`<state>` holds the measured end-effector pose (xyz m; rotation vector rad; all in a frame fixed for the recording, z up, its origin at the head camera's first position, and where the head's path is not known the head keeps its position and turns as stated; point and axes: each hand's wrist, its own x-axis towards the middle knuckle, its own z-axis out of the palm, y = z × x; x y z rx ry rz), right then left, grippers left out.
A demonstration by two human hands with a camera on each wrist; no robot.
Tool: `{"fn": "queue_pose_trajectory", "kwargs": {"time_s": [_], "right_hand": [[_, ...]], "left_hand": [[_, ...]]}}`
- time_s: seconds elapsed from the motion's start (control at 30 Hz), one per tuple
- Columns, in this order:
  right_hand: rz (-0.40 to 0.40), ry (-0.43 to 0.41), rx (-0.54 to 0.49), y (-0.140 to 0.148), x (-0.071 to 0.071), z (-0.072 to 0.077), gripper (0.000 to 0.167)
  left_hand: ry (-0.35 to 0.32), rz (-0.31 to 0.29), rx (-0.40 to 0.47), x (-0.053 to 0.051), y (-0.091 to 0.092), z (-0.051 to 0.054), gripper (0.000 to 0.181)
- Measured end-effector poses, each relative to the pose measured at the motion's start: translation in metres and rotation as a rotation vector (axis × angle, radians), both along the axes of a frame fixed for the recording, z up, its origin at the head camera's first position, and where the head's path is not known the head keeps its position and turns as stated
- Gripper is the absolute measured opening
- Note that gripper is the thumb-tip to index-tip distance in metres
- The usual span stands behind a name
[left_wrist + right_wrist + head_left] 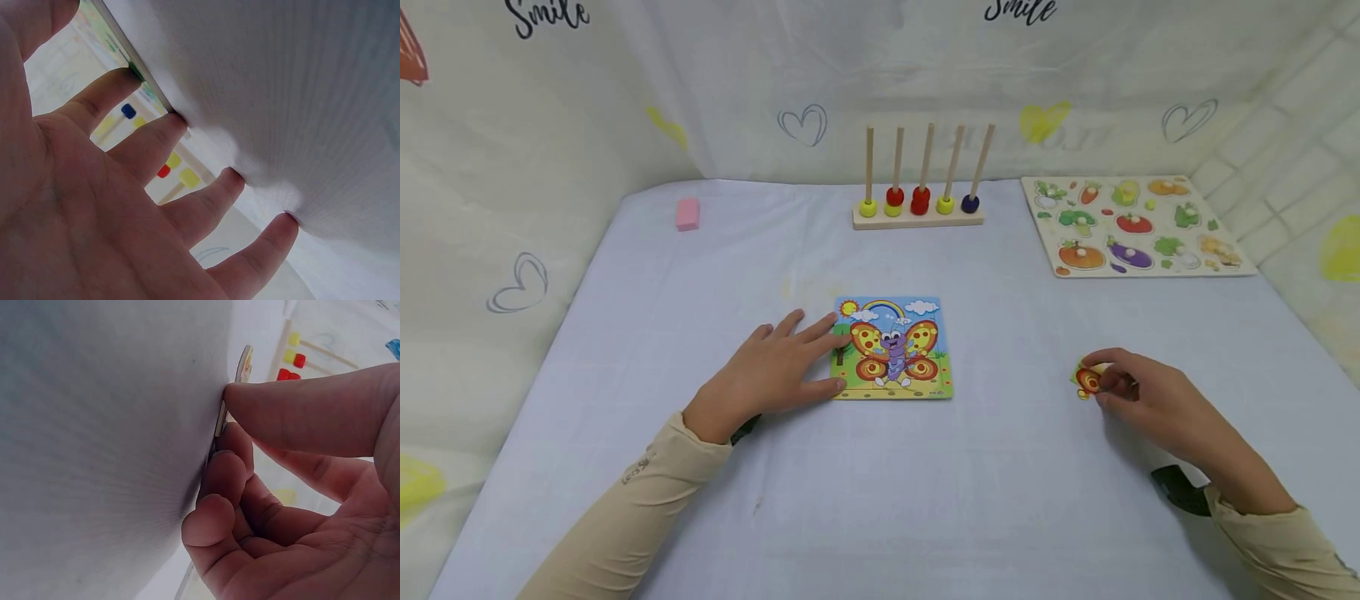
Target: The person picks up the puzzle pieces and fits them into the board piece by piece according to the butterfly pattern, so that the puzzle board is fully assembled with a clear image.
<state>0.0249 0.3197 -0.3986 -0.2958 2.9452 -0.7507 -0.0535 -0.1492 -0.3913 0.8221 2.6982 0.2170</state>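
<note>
A square butterfly jigsaw puzzle [893, 350] lies flat on the white-covered table. My left hand [778, 367] is spread at its left side, with the thumb and index finger on the puzzle's edge. In the left wrist view, other fingertips [234, 178] of this hand press on the cloth beside the board. Well to the right of the puzzle, my right hand [1142, 400] pinches a small puzzle piece [1087, 380] with a red and orange swirl, close to the table. From the right wrist view the piece [245, 364] appears thin and edge-on, partly hidden by the thumb, with the other fingers curled.
At the back stands a wooden bead rack [917, 219] with upright pegs and red, yellow and dark blue beads. A vegetable peg board [1138, 225] lies at the back right. A pink block [687, 214] sits at the back left. Printed cloth hangs behind the table.
</note>
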Motion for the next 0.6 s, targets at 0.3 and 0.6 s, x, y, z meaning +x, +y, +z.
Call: {"fn": "queue_pose_trajectory", "kwargs": {"time_s": [0.3, 0.6], "right_hand": [[0.027, -0.031, 0.053, -0.0014, -0.0021, 0.0018, 0.053], [0.040, -0.024, 0.062, -0.0013, -0.0033, 0.0044, 0.049]], "left_hand": [[-0.003, 0.001, -0.001, 0.0003, 0.0009, 0.0004, 0.070], [0.000, -0.002, -0.001, 0.0009, 0.0009, 0.0012, 0.070]]}}
